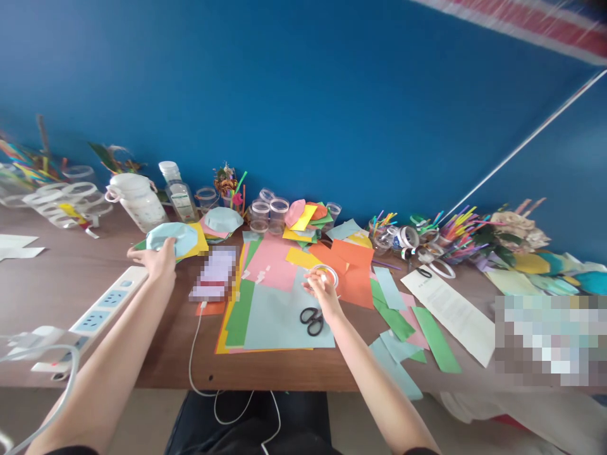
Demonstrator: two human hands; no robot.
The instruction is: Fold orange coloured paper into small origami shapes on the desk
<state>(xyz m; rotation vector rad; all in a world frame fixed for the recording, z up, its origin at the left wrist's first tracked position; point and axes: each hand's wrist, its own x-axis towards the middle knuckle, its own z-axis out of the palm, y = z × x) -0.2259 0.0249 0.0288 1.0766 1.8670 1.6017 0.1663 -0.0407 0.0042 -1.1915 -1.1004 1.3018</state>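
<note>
My left hand point(159, 260) is closed on a light blue paper shape point(171, 237) with gathered edges. Yellow and green paper lies directly beneath that shape. Over the middle of the table, my right hand point(321, 289) has its fingers curled at a roll of clear tape point(336, 275), hiding part of the ring. Black-handled scissors point(312, 321) lie just below the right hand on a light blue sheet point(270, 316). A similar light blue paper shape point(222, 219) rests on coloured sheets beyond my left hand.
A power strip point(111, 300) and a phone point(215, 273) with a white cable lie nearby. Clear plastic cups point(279, 215), a white bottle point(140, 201) and bundles of coloured straws point(462, 230) line the blue wall. Cut paper strips point(436, 339) cover the right side.
</note>
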